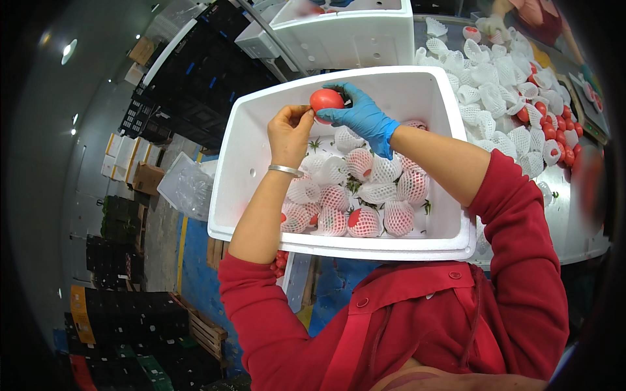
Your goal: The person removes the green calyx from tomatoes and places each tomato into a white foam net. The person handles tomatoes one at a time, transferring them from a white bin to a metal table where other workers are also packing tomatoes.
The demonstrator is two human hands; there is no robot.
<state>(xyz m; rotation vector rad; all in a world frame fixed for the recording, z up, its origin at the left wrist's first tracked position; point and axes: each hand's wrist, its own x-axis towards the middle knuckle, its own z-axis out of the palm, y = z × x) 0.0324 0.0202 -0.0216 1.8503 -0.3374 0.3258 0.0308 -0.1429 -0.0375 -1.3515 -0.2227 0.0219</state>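
My right hand (362, 112), in a blue glove, holds a smooth red tomato (326, 99) above a white foam box (244, 195). My left hand (289, 134) is bare, with a metal bangle at the wrist. Its thumb and forefinger pinch at the tomato's left edge; what lies between the fingertips is hidden. Below my hands, several tomatoes in white foam net sleeves (363, 222) lie in the box. Loose empty-looking sleeves (379, 193) and green tomato calyxes (353, 184) are scattered among them.
On the metal table (577, 210) at right are piled foam net sleeves (494, 97), bare tomatoes (550, 131) and a scale (584, 110). A co-worker's gloved hand (489, 24) is beyond. Another foam box (347, 41) stands ahead; black crates (210, 73) are stacked at left.
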